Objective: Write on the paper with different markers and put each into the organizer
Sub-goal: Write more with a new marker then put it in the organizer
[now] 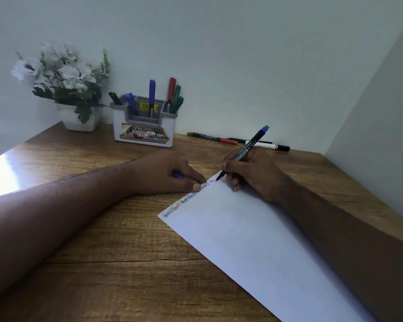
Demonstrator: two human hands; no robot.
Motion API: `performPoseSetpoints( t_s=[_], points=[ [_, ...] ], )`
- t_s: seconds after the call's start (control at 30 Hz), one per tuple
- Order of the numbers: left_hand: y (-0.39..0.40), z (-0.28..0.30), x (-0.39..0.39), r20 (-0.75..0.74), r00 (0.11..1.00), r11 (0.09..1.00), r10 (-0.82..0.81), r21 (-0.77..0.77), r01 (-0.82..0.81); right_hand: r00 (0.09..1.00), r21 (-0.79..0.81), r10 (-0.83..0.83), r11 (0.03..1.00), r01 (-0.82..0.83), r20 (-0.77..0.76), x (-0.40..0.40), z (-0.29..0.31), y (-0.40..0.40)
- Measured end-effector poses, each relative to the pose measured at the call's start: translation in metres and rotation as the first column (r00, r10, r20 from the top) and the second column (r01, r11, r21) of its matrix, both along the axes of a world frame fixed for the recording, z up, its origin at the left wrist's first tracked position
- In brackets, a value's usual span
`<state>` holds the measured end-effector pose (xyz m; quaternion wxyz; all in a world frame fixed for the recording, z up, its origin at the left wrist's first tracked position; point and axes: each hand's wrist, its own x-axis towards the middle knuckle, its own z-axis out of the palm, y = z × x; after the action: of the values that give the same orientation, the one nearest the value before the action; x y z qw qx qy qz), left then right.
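Wood-grain desk (126,263) against a plain pale wall. Your right hand (254,175) pinches a slim black marker (244,152), tip down on the paper's (254,240) top edge, mid-word in a multicoloured line. Your left hand (168,175) presses that edge flat with its fingertips, curled around a blue cap (178,175). Beyond, the white plastic organizer (144,133) holds several upright markers; three loose markers (237,141) lie along the wall, likely awaiting their turn.

Home or office desk corner. Wood desk (102,228), organizer (144,126) against the wall. Flower pot (79,119) just left of it.
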<state>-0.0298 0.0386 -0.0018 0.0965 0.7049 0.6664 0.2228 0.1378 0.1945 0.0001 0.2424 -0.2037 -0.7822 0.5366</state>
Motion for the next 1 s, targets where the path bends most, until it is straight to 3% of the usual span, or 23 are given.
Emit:
performPoseSetpoints(
  t_s=[0.53, 0.7, 0.87, 1.0],
  points=[
    [-0.0023, 0.0008, 0.0009, 0.019, 1.000, 1.000, -0.014, 0.021, 0.013, 0.999, 0.005, -0.047, 0.999, 0.047, -0.004, 0.0000, 0.0004, -0.0001],
    [-0.0019, 0.0010, 0.0013, 0.021, 1.000, 1.000, 0.002, 0.009, -0.002, 1.000, 0.078, 0.016, 0.997, -0.018, 0.026, 0.0000, -0.0012, -0.0052],
    [-0.0024, 0.0023, 0.0015, 0.014, 1.000, 1.000, 0.013, -0.020, -0.013, 0.995, 0.067, -0.097, 0.993, 0.098, -0.018, 0.0001, -0.0011, -0.0015],
    [-0.0028, 0.0025, 0.0023, 0.013, 1.000, 1.000, 0.020, -0.022, -0.020, 0.997, 0.051, -0.057, 0.997, 0.059, -0.043, 0.0006, -0.0015, -0.0031]
  ],
)
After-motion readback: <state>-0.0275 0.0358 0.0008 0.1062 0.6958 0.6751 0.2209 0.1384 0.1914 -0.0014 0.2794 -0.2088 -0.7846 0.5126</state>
